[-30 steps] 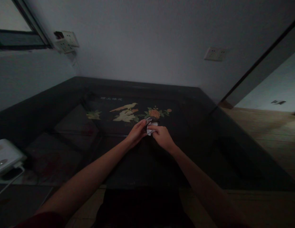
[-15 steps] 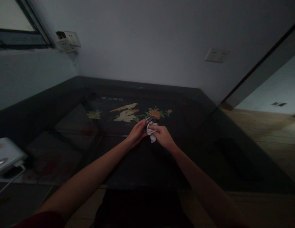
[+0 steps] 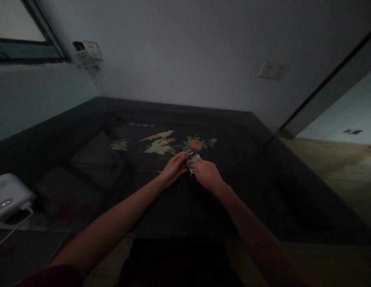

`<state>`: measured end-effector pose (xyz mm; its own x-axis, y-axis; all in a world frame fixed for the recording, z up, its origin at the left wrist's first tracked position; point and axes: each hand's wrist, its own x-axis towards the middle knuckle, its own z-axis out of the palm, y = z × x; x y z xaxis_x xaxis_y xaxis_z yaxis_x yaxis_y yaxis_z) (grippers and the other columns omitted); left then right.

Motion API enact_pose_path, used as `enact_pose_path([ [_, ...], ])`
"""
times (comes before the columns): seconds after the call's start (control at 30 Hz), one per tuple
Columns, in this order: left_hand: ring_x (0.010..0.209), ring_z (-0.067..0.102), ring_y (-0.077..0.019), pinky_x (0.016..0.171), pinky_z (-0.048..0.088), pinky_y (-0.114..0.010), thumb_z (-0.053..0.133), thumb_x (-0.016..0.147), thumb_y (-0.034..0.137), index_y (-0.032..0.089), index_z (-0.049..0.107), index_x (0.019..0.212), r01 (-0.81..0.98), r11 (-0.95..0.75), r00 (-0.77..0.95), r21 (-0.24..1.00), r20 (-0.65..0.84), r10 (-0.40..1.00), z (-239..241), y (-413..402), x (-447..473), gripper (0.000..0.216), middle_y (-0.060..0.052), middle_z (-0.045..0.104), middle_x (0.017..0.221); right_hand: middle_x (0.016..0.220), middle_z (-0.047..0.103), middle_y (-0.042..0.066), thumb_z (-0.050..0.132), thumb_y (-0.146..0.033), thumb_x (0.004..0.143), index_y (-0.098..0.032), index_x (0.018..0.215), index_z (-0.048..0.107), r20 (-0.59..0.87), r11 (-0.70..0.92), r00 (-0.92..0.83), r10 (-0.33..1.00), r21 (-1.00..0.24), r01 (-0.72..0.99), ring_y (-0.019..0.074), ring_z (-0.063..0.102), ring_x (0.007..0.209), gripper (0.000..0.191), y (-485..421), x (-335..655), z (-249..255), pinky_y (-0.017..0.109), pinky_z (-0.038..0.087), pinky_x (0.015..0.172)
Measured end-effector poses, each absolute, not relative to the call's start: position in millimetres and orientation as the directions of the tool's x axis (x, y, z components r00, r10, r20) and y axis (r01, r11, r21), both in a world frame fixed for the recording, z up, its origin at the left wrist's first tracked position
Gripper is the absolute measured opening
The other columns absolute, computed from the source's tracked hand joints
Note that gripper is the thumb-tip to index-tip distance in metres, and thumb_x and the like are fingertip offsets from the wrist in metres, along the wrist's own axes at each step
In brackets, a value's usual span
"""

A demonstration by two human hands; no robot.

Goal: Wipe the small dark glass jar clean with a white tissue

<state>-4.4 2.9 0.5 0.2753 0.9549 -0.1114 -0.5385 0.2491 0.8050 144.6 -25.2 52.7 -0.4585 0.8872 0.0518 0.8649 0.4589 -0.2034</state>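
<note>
My left hand (image 3: 174,166) is closed around the left side of a small dark shiny object (image 3: 190,152) with a rounded edge; its exact kind is too dim to tell. A crumpled white tissue (image 3: 194,159) is pinched in the fingers of my right hand (image 3: 208,173) and pressed against that object. Both hands meet just above a dark glossy table (image 3: 179,207), near its printed flower and bird picture (image 3: 161,143). My fingers partly cover the object and the tissue.
A white box-like device (image 3: 12,195) with a white cable stands at the left. On the right of the table lies a long dark item (image 3: 301,203), hard to make out. Wall sockets (image 3: 273,70) are on the wall behind, and a window (image 3: 26,32) is at upper left.
My right hand has turned and its fingers have curled more tightly, bunching the tissue against the shiny object. Less tissue hangs down. My left hand keeps its hold almost unmoved.
</note>
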Motion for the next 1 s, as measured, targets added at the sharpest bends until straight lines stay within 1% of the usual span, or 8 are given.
enact_pose_path([
  [0.17, 0.077, 0.062, -0.0126, 0.068, 0.051, -0.022, 0.073, 0.076, 0.039, 0.018, 0.069, 0.096, -0.536, 0.236, 0.252, 0.811, -0.113, 0.961, -3, 4, -4, 0.029, -0.004, 0.069, 0.092, 0.105, 0.075, 0.008, 0.045, -0.007, 0.08, -0.02, 0.107, 0.073, 0.141, 0.378, -0.364, 0.921, -0.554, 0.742, 0.0211, 0.069, 0.095, 0.042, -17, 145, 39, 0.031, 0.047, 0.087],
  [0.33, 0.081, 0.063, -0.0137, 0.073, 0.051, -0.025, 0.073, 0.077, 0.038, 0.019, 0.068, 0.099, -0.56, 0.225, 0.241, 0.797, -0.103, 0.965, -5, 5, -3, 0.03, -0.005, 0.069, 0.095, 0.09, 0.076, 0.005, 0.05, -0.013, 0.072, -0.017, 0.092, 0.076, 0.125, 0.182, -0.244, 0.962, -0.957, 0.225, 0.0186, 0.067, 0.08, 0.033, -7, 141, 21, 0.028, 0.048, 0.074],
  [0.43, 0.082, 0.063, -0.0142, 0.074, 0.052, -0.026, 0.074, 0.076, 0.038, 0.019, 0.067, 0.1, -0.572, 0.201, 0.232, 0.795, -0.079, 0.97, -6, 6, -2, 0.031, -0.004, 0.069, 0.096, 0.083, 0.075, 0.006, 0.056, -0.017, 0.066, -0.016, 0.088, 0.076, 0.041, 0.027, -0.187, 0.982, -0.997, -0.074, 0.0173, 0.065, 0.072, 0.029, -5, 136, 15, 0.028, 0.047, 0.07],
  [0.53, 0.083, 0.063, -0.0146, 0.074, 0.052, -0.026, 0.074, 0.076, 0.038, 0.019, 0.067, 0.1, -0.577, 0.196, 0.219, 0.793, -0.081, 0.972, -7, 6, -2, 0.031, -0.004, 0.068, 0.096, 0.084, 0.075, 0.007, 0.058, -0.017, 0.062, -0.016, 0.086, 0.075, 0.017, -0.013, -0.162, 0.987, -0.983, -0.183, 0.0181, 0.065, 0.074, 0.03, -7, 133, 12, 0.028, 0.047, 0.072],
  [0.63, 0.082, 0.063, -0.0147, 0.074, 0.053, -0.027, 0.073, 0.076, 0.037, 0.019, 0.067, 0.1, -0.584, 0.207, 0.22, 0.785, -0.092, 0.971, -5, 6, -1, 0.031, -0.005, 0.068, 0.096, 0.089, 0.076, 0.006, 0.056, -0.019, 0.066, -0.017, 0.091, 0.076, 0.085, 0.067, -0.166, 0.982, -0.992, -0.111, 0.0193, 0.066, 0.077, 0.032, -8, 133, 13, 0.03, 0.048, 0.074],
  [0.77, 0.08, 0.064, -0.0135, 0.072, 0.053, -0.026, 0.073, 0.078, 0.037, 0.019, 0.067, 0.099, -0.591, 0.226, 0.21, 0.774, -0.122, 0.97, -3, 5, -1, 0.028, -0.004, 0.069, 0.093, 0.098, 0.076, 0.006, 0.048, -0.012, 0.072, -0.018, 0.098, 0.076, 0.204, 0.277, -0.251, 0.946, -0.913, 0.301, 0.0207, 0.068, 0.09, 0.039, -11, 138, 21, 0.032, 0.049, 0.084],
  [0.9, 0.077, 0.063, -0.0117, 0.069, 0.052, -0.022, 0.074, 0.076, 0.037, 0.018, 0.068, 0.098, -0.569, 0.226, 0.208, 0.791, -0.127, 0.97, -1, 3, -2, 0.03, -0.004, 0.068, 0.093, 0.107, 0.074, 0.007, 0.043, -0.006, 0.078, -0.02, 0.107, 0.073, 0.172, 0.376, -0.346, 0.922, -0.608, 0.7, 0.0206, 0.068, 0.097, 0.043, -17, 143, 35, 0.031, 0.047, 0.09],
  [1.0, 0.079, 0.063, -0.0128, 0.07, 0.053, -0.024, 0.074, 0.076, 0.038, 0.018, 0.068, 0.098, -0.562, 0.217, 0.237, 0.798, -0.096, 0.967, 0, 2, -2, 0.031, -0.004, 0.068, 0.094, 0.111, 0.072, 0.011, 0.043, -0.006, 0.084, -0.018, 0.11, 0.071, 0.119, 0.45, -0.438, 0.891, -0.363, 0.816, 0.0217, 0.066, 0.104, 0.04, -21, 144, 42, 0.031, 0.045, 0.092],
])
